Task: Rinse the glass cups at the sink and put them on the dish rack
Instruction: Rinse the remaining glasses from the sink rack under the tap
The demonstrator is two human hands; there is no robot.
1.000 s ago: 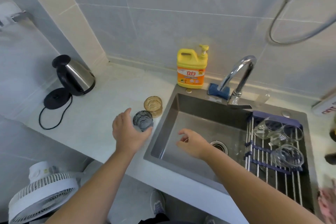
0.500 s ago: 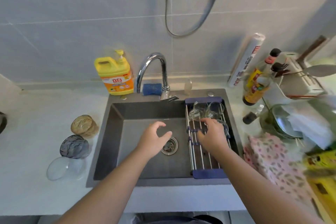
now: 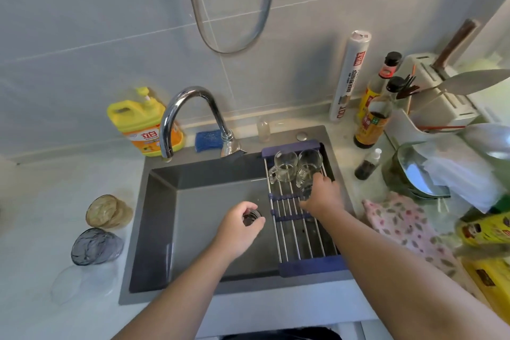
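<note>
The fingers (image 3: 327,180) of the right hand (image 3: 321,197) curl round a clear glass cup (image 3: 307,188) on the steel-rod dish rack (image 3: 292,232) across the grey steel sink (image 3: 198,201). Wet glass is probably slick, rigid and breakable, so grip its wall. The left hand (image 3: 240,229) hangs loosely curled and empty. An amber glass tumbler (image 3: 107,211) and a grey glass tumbler (image 3: 93,246) wait on the white surface (image 3: 41,201).

Bright, even daylight, strongest at the right, puts glare on the chrome tap (image 3: 168,119) and pale worktop (image 3: 33,201), leaves the sink (image 3: 209,171) softly shadowed, and wide-angle distortion bends the slightly blurred edges.
</note>
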